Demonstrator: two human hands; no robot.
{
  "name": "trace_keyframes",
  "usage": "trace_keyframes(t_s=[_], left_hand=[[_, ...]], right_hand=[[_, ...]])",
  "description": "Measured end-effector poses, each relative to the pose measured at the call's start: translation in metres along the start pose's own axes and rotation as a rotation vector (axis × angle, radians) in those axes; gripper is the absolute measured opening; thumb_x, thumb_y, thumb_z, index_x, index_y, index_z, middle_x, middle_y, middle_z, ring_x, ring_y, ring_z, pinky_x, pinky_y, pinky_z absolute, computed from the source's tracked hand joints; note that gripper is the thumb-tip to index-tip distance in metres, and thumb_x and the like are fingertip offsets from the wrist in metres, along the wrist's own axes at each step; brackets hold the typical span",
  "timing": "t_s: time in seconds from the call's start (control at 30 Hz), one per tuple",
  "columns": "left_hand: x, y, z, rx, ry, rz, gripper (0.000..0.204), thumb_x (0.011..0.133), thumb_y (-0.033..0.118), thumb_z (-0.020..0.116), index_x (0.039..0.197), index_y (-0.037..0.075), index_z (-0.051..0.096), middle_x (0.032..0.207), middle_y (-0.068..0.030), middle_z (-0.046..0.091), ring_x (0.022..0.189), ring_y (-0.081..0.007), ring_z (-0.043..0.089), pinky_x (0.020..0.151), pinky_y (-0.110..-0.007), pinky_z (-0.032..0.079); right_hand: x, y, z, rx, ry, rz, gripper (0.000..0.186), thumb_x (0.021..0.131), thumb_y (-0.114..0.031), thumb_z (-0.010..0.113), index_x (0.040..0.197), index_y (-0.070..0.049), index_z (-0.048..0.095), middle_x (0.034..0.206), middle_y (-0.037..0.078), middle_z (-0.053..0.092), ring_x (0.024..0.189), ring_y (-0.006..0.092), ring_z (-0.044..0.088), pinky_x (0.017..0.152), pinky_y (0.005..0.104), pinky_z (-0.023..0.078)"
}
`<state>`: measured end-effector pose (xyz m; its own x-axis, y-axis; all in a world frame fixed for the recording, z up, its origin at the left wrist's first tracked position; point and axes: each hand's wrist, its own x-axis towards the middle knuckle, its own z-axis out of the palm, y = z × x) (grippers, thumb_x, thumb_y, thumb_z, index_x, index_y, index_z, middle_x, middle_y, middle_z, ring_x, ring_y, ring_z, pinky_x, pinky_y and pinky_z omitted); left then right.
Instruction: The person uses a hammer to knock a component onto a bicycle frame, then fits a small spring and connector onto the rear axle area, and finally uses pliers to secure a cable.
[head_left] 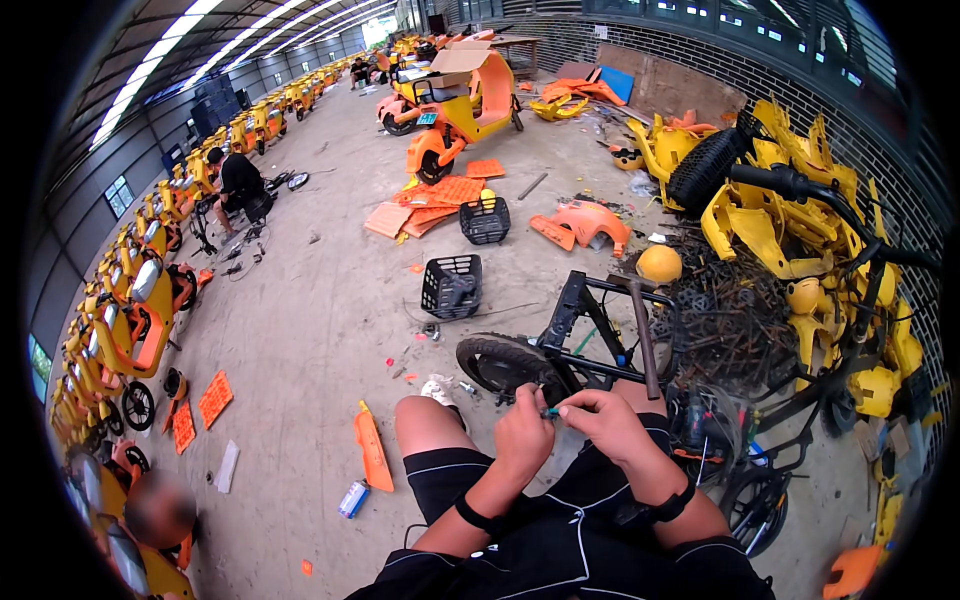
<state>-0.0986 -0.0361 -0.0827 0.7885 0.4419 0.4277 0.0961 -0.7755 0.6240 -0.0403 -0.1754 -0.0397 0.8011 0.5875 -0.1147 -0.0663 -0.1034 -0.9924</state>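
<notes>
Close together in front of my lap, my left hand (525, 428) and my right hand (602, 422) are both closed. A small green piece (551, 411) shows between their fingertips; its kind is too small to tell. Just beyond them lies a stripped black scooter frame (566, 318) with a black-tyred wheel (497, 361). The wheel's near side is partly behind my fingers. A rusty brown metal bar (643, 335) rests across the frame, to the right of my hands.
Beyond the frame are a black basket (452, 286), orange panels (430, 200) and an orange-yellow scooter (460, 115). To the right are heaped dark metal parts (735, 310) and yellow body panels (750, 225). A spray can (353, 499) lies left. One person (240, 185) sits farther off; another (160, 510) is at lower left.
</notes>
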Motion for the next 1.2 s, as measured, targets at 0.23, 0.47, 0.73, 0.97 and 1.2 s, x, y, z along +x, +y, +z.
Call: trace_keyframes(t_s=[0.23,0.47,0.73,0.97,1.2], left_hand=[[-0.001,-0.011,0.01,0.013,0.03,0.008,0.016,0.097,0.015,0.057,0.109,0.005,0.053,0.07,-0.0189,0.065,0.062,-0.0415,0.064,0.053,-0.053,0.047],[0.0,-0.017,0.01,0.008,0.031,-0.044,0.018,0.099,0.018,0.055,0.111,0.006,0.052,0.072,-0.0204,0.065,0.064,-0.0439,0.063,0.055,-0.055,0.046],[0.0,-0.023,0.015,0.01,-0.005,-0.023,0.019,0.099,0.019,0.054,0.112,0.006,0.051,0.071,-0.0214,0.065,0.063,-0.0446,0.062,0.055,-0.056,0.045],[0.0,-0.022,0.014,-0.011,0.004,-0.049,0.018,0.1,0.02,0.053,0.112,0.006,0.05,0.072,-0.0226,0.065,0.063,-0.0458,0.062,0.055,-0.058,0.045],[0.003,-0.023,0.015,0.022,0.069,-0.02,0.015,0.098,0.016,0.056,0.107,0.005,0.053,0.068,-0.0191,0.064,0.059,-0.0425,0.063,0.051,-0.055,0.045]], right_hand=[[-0.002,-0.015,0.011,-0.297,0.074,-0.052,0.019,0.09,-0.018,0.069,0.097,-0.001,0.072,0.078,0.005,0.069,0.071,0.0091,0.062,0.064,0.0278,0.05],[0.006,-0.009,0.009,-0.258,0.032,0.001,0.018,0.091,-0.016,0.071,0.096,0.001,0.072,0.077,0.001,0.066,0.071,0.0065,0.056,0.062,0.0258,0.046],[0.013,-0.006,0.009,-0.26,0.02,0.011,0.021,0.088,-0.021,0.072,0.094,0.0,0.072,0.074,0.004,0.068,0.066,0.0094,0.06,0.061,0.0286,0.048],[0.016,-0.004,0.008,-0.175,-0.003,0.074,0.018,0.089,-0.017,0.07,0.095,0.0,0.072,0.077,0.002,0.067,0.069,0.0076,0.057,0.061,0.0268,0.046],[0.019,0.011,0.012,-0.17,0.074,0.037,0.017,0.085,-0.014,0.069,0.094,0.0,0.072,0.076,0.003,0.067,0.067,0.0088,0.059,0.06,0.0268,0.047]])
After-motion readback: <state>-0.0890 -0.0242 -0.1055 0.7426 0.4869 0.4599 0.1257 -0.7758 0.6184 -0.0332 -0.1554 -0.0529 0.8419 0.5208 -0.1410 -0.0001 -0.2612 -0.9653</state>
